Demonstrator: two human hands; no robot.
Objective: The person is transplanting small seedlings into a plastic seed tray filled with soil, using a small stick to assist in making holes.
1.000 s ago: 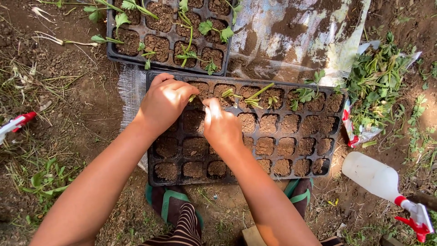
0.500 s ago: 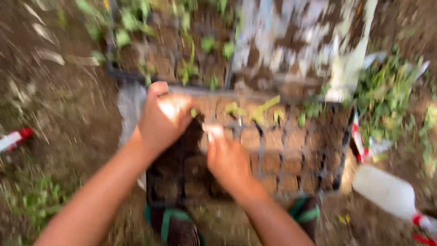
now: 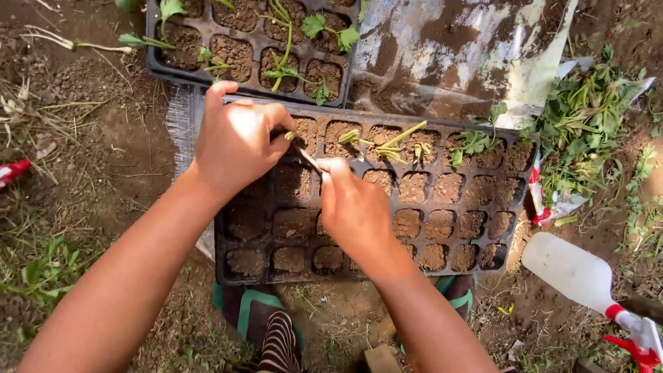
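Left hand (image 3: 238, 141) curls over a tiny seedling (image 3: 291, 136) at the seed tray's (image 3: 228, 262) back-left cell; right hand (image 3: 353, 207), just beside it, pinches a thin stick (image 3: 308, 159) slanting toward that cell.

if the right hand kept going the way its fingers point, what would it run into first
Probably the left hand: the right hand points up and left along its thin stick, whose tip reaches the left hand's fingers over the black seedling tray. Depth is hard to judge.
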